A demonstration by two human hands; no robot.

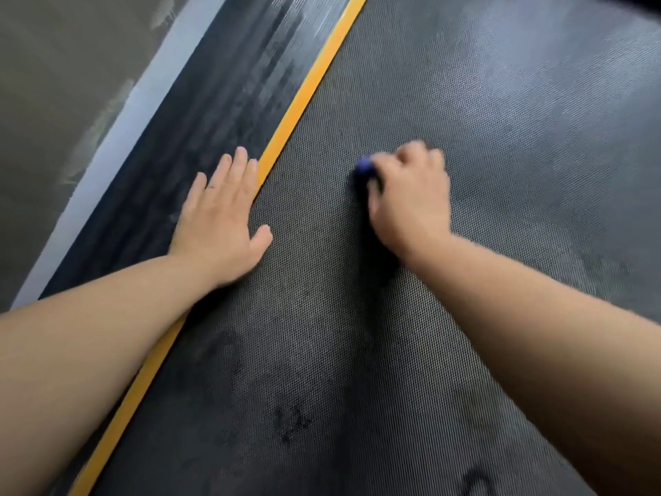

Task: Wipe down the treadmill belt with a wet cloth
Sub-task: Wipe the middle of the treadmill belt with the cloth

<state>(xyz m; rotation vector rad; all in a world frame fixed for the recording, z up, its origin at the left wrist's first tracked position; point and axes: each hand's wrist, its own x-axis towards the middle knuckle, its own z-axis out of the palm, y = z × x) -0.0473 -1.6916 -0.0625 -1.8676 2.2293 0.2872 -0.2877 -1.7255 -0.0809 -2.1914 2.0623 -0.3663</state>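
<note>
The dark textured treadmill belt (357, 334) fills most of the view, with darker damp patches near the bottom. My right hand (411, 198) is curled over a small blue cloth (364, 170) and presses it on the belt; only a blue corner shows beside my fingers, and the hand is blurred. My left hand (221, 216) lies flat, fingers straight, palm down across the yellow stripe (304, 98) at the belt's left edge, with fingertips on the black side rail (214, 112).
Left of the black side rail runs a pale grey strip (118, 137), and beyond it the grey floor (43, 102). The belt stretches away to the upper right.
</note>
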